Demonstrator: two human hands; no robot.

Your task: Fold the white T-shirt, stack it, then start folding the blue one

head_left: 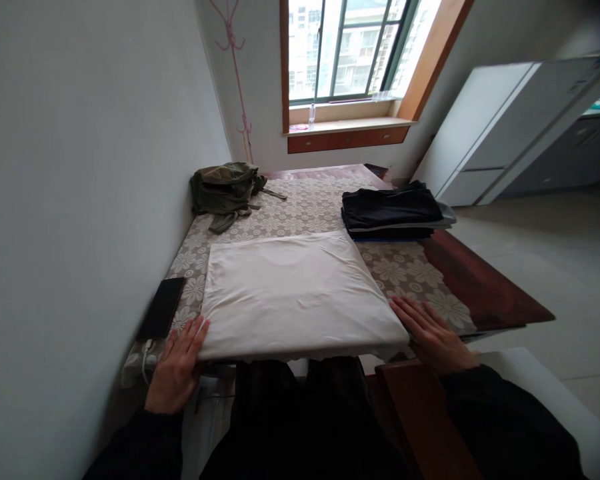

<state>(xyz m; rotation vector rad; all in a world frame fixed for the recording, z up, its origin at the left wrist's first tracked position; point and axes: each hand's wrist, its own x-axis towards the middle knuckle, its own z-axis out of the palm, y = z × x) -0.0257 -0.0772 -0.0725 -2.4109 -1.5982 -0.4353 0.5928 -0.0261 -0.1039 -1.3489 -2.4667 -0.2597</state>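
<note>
A white cloth (295, 293), a garment or sheet laid out in a rough rectangle, covers the near middle of the table. Slight wrinkles run across it, and its near edge lies at the table's front edge. My left hand (179, 360) rests at its near left corner with the fingers stretched out. At the right edge, near the front corner, my right hand (433, 333) lies flat, fingers extended and touching the cloth's side. Neither hand grips anything.
A patterned tablecloth (305, 207) covers much of the dark red table (485, 287). Folded dark clothes (393, 210) are stacked at the back right. An olive backpack (225, 190) sits at the back left. By the left wall lies a phone (163, 308) with a white cable (145, 360).
</note>
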